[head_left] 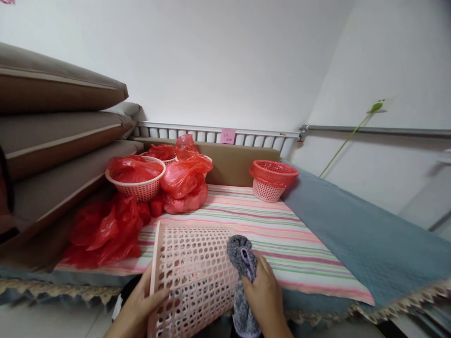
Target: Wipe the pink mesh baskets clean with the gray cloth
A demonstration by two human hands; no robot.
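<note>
A pale pink plastic basket (197, 277) with round holes lies tilted on its side near the front edge, its rim toward the left. My left hand (143, 300) grips that rim, thumb on the outer wall, other fingers partly hidden behind it. My right hand (262, 293) is closed around a dark grey fuzzy cloth (243, 300) with a light purple edge. The upper part of the cloth touches the basket's bottom end at the right, and the rest hangs below my fingers.
Baskets with red bags (136, 188) and a filled red bag (186, 180) stand at the back left. Loose red bags (105, 234) lie left. A red-rimmed basket (269, 183) stands back right on the striped cloth (299, 253). Stacked cushions (52, 126) rise at left.
</note>
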